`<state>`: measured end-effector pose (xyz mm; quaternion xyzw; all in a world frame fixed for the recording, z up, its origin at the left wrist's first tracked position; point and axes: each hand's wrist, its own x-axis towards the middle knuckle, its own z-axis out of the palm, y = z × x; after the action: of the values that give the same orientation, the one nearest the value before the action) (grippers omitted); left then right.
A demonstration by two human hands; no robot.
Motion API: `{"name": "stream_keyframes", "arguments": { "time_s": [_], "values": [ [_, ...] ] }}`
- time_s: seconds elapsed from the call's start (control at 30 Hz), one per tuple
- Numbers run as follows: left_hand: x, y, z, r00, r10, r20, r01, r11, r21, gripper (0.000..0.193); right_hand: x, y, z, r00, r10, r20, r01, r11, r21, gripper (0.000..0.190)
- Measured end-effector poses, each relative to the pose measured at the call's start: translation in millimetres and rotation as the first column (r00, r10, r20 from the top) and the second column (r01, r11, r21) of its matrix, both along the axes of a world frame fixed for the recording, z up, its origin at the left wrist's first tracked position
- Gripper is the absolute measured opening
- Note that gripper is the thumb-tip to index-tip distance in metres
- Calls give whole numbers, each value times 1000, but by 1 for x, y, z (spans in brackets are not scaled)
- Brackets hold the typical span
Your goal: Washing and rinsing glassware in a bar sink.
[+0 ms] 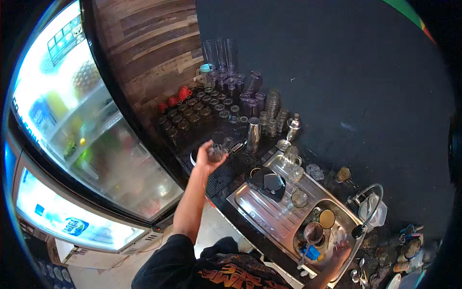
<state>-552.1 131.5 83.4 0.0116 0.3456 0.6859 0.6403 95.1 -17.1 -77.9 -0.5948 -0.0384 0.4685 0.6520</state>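
Note:
My left hand (206,163) is shut on a clear drinking glass (216,152), above the black perforated mat (221,179) on the counter. My right hand (340,251) hangs over the right side of the steel sink basin (299,231), a little blurred, with its fingers apart and no object visible in them. In the basin are a round tan-coloured vessel (327,219), a metal strainer or ladle (313,232) with a long handle and a blue object (311,253). Clear glass mugs (296,175) and a glass jar (299,198) stand on the ribbed drainboard (265,213).
A black lidded container (272,183) sits on the drainboard. Behind it are a steel shaker tin (253,134), a cocktail shaker (294,126) and rows of upturned glasses (216,104). A curved faucet (379,198) overhangs the basin. A glass-door fridge (119,144) borders the left.

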Motion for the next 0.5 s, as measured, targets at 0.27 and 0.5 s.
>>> {"name": "stream_keyframes", "arguments": {
  "time_s": [0.27, 0.5],
  "values": [
    [-86, 78, 24, 967, 45, -252, -111, 962, -251, 37, -14, -28, -4, 996, -88, 1, 88, 996, 33, 23],
    [-145, 146, -8, 902, -235, -362, 11, 851, -525, 36, -48, -49, -11, 987, -153, 40, 156, 985, -77, 25]
  ]
}}
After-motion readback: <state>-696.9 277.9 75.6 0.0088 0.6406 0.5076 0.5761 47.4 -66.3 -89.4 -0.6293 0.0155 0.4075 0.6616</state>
